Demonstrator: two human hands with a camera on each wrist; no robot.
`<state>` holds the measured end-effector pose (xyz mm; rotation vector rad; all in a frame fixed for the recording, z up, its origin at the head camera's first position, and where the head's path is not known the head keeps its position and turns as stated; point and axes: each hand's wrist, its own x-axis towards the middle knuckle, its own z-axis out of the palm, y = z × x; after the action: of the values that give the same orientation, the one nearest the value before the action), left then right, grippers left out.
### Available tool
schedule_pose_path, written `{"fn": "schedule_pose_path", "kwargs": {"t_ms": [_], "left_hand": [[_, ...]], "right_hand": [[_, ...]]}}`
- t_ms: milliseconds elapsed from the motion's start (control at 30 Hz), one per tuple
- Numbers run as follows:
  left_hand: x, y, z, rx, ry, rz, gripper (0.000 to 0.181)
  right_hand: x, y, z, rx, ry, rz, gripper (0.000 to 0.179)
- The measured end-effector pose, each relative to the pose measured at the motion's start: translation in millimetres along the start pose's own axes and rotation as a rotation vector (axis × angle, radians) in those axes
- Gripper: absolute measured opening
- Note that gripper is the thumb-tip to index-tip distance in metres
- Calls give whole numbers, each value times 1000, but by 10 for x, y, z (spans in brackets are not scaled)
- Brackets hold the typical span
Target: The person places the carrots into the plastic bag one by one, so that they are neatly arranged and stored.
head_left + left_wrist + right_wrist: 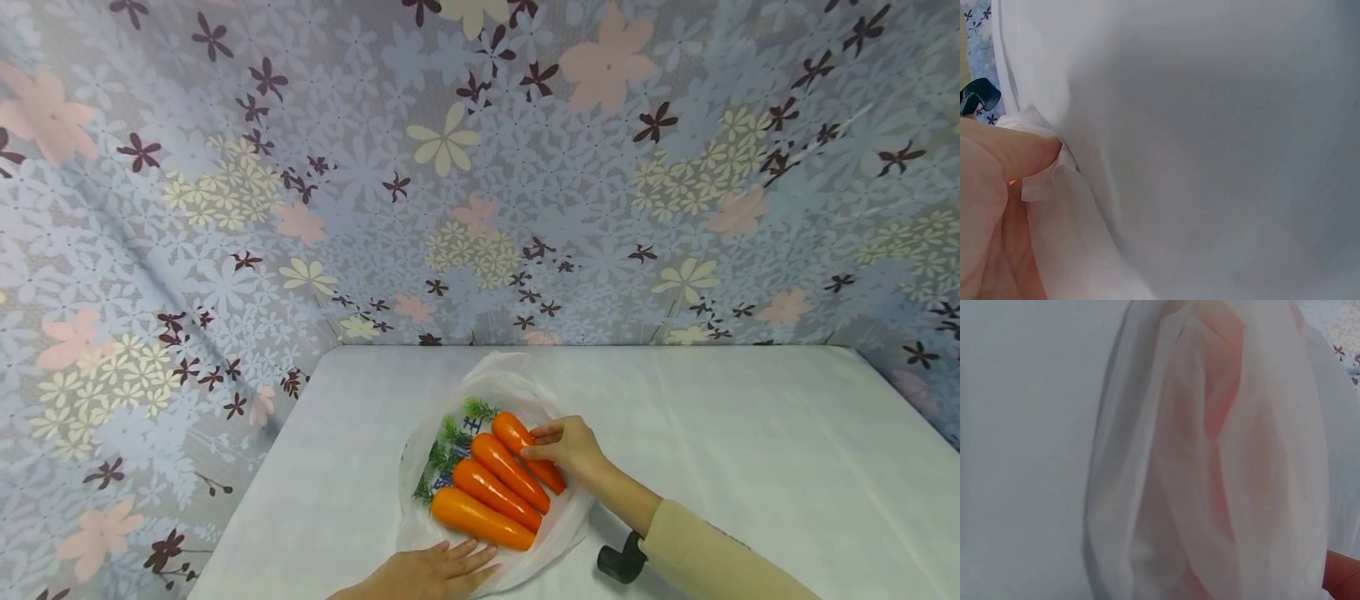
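Several orange carrots [483, 518] with green leafy tops lie side by side on a thin white plastic bag [510, 575] with blue print. My right hand [572, 446] holds the farthest carrot [513, 432], thumb on one side and fingers on the other. The left hand [431, 572] rests with straight, spread fingers on the near edge of the bag, just below the nearest carrot. In the left wrist view, its thumb [1038, 153] lies over a fold of the bag [1079, 237]. Loose folds of bag [1210, 487] fill much of the right wrist view, hiding most of that hand.
A white cloth [720, 433] covers the table. Flower-patterned fabric [480, 192] stands behind it and at both sides. A black wrist strap [622, 560] shows at the right cuff, below a beige sleeve [705, 550].
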<state>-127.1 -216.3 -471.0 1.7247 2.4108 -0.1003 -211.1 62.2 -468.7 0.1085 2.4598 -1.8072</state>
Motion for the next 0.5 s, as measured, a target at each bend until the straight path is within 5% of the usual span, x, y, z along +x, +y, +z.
{"fn": "schedule_pose_path", "kwargs": {"t_ms": [500], "left_hand": [[13,-16,-148,-253,-66,-78,57]], "right_hand": [[-20,-33,-24,13,4,-26,33]]}}
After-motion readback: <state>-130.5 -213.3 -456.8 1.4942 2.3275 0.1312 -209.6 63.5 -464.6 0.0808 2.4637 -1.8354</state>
